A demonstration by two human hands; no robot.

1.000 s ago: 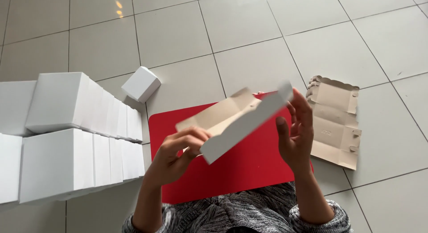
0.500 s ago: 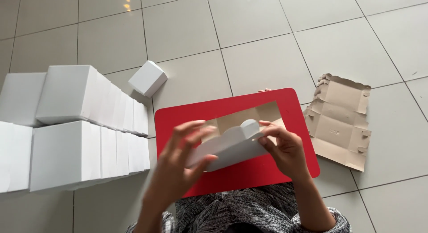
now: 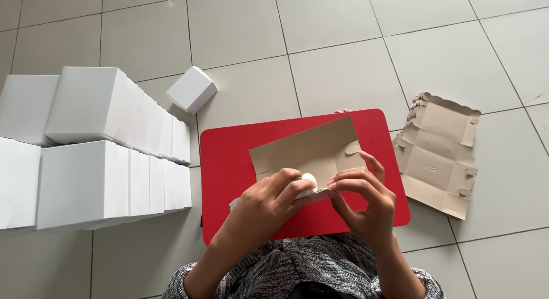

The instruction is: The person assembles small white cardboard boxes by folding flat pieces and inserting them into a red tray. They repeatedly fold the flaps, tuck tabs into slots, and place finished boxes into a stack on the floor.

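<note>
You hold a flat cardboard box blank (image 3: 311, 153) over the red mat (image 3: 229, 179), and both of your hands work on its near edge. Your left hand (image 3: 269, 204) is curled almost closed, with thumb and first fingers pinching a small white tab at the near edge of the blank. Your right hand (image 3: 363, 199) is also mostly closed; its fingertips press the same edge from the 3 o'clock side, and only the little finger stands a bit apart.

To do this fold well, I think you should keep the two pinches close together on the crease line, so that the flap bends straight and not at an angle. Press along the scored line and not beside it, and let the far part of the blank rest flat or nearly flat, so it does not twist.

The blank shows its brown inner face to you. Its long axis runs from about 8 o'clock to about 2 o'clock, a little tilted, and the far long edge points toward 12 o'clock. The white outer side shows only at the near edge, between your fingers.

At 3 o'clock, just beside the mat, a pile of unfolded blanks (image 3: 440, 156) lies on the tiled floor (image 3: 343, 47). At 9 o'clock, rows of finished white boxes (image 3: 108, 156) stand, and one small white box (image 3: 191, 89) sits tilted at 11 o'clock.
</note>
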